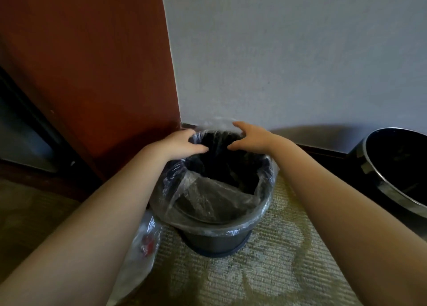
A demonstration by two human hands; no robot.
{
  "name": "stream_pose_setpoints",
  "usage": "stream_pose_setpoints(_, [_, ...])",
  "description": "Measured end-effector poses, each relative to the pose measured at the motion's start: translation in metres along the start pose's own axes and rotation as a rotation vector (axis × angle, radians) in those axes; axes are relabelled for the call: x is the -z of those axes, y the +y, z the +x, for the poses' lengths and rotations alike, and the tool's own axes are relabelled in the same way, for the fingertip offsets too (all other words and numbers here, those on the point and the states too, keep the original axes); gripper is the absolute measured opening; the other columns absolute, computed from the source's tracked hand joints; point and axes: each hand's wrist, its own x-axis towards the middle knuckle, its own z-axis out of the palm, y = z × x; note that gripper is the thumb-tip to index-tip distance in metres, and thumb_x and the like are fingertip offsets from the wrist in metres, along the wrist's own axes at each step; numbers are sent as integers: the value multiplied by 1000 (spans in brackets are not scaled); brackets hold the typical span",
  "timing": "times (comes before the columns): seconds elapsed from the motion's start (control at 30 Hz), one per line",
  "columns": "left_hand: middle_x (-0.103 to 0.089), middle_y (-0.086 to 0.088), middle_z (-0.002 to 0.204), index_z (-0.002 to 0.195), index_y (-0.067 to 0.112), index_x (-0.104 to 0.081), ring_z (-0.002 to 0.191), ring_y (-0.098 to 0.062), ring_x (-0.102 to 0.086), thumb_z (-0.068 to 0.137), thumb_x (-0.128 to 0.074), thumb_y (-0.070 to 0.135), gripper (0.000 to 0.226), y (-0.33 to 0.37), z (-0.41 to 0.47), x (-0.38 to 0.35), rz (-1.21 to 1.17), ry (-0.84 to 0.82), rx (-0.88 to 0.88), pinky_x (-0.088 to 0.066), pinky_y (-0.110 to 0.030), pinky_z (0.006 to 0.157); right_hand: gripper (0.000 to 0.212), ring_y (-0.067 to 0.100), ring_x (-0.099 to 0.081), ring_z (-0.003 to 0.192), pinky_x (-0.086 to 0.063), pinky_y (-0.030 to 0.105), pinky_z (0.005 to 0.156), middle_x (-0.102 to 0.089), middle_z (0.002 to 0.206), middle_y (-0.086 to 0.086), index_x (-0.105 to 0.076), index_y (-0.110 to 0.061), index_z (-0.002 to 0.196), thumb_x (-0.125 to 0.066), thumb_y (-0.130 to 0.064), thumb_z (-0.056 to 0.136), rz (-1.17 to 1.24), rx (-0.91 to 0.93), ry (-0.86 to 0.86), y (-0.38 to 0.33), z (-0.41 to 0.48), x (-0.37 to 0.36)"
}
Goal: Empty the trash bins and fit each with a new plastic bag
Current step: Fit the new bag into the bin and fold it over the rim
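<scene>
Left hand point(184, 144), right hand point(249, 136), both curled

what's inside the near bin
A clear plastic bag lines the bin; the left hand and right hand hold its far edge. No trash shows, but the bottom is dark.

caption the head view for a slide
Left hand and right hand stretch a clear bag over a dark bin

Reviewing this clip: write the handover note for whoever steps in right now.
The left hand and right hand both grip the edge of the clear bag at the far rim of the bin. Near rim is covered; the far side is not yet pulled over. A filled bag lies on the floor left of the bin. The second bin at right looks unlined; line it next.
</scene>
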Motion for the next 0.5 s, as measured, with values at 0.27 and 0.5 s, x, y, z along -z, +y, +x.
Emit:
stream_pose_setpoints(0.27, [-60, -4, 118, 117, 16, -59, 104, -21, -58, 76, -66, 55, 57, -31, -10, -16, -253, 31, 120, -47, -39, 90, 39, 13, -57, 99, -42, 27, 88, -56, 124, -3, -56, -16, 125, -67, -28, 90, 413, -129, -111, 24, -10, -10])
stream_pose_setpoints(0.5, [-63, -4, 98, 100, 14, -58, 88, -20, -59, 76, -72, 30, 32, -37, -41, -21, -212, 88, 125, -45, -33, 74, 47, 25, -62, 105, -50, 37, 93, -62, 123, 9, -53, -12, 132, -69, -24, 89, 527, -210, -106, 33, -33, -16])
